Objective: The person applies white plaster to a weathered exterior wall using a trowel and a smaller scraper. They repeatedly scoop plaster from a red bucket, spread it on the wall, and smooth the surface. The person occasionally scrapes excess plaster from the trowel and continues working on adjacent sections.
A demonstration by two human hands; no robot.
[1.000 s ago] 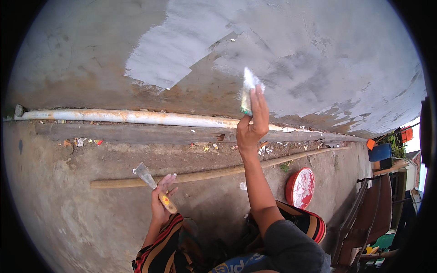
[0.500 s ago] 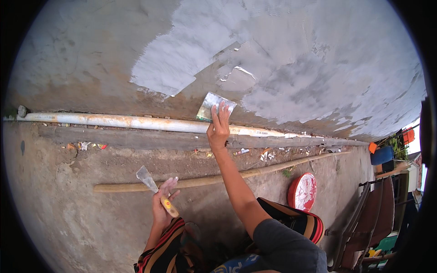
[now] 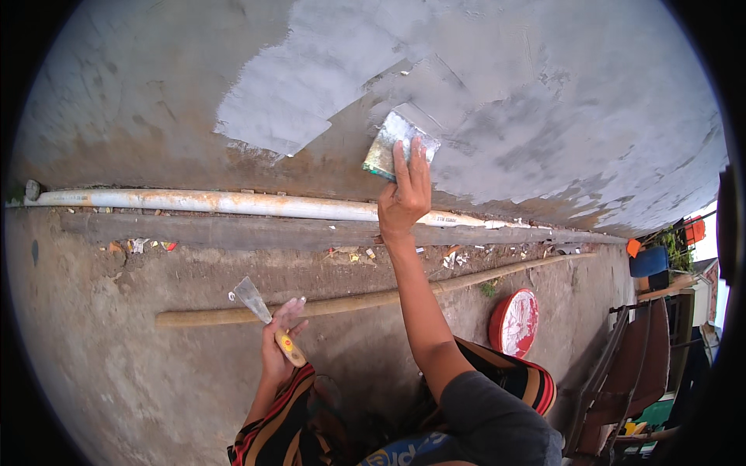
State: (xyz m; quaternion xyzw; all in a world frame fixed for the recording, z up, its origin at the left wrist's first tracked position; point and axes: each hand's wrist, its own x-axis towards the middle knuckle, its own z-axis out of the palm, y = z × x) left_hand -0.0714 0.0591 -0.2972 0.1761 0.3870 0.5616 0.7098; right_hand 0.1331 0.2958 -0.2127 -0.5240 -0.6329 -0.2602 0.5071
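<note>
My right hand (image 3: 406, 203) presses a flat, wide metal filling blade (image 3: 392, 144) against the grey wall (image 3: 140, 116), fingers spread over its back. White putty (image 3: 295, 89) covers the wall in a pale patch to the left of the blade, with greyer smears above and to the right. Low over the ground, my left hand (image 3: 272, 353) is closed round the wooden handle of a putty knife (image 3: 252, 299), its blade pointing up and left. A small white curl shows beside that blade's edge, and white residue marks the left fingers.
A white pipe (image 3: 256, 203) runs along the wall's foot, beside a grey ledge (image 3: 194, 233) and scattered litter. A long wooden pole (image 3: 365, 303) lies on the ground. Right of my knee stands a red basin (image 3: 496, 330) with white putty. A blue barrel (image 3: 650, 264) is far right.
My right hand and the blade have moved up and right along the wall, over where a raised white putty ridge was. My left hand has barely moved; a white curl now shows by its knife.
</note>
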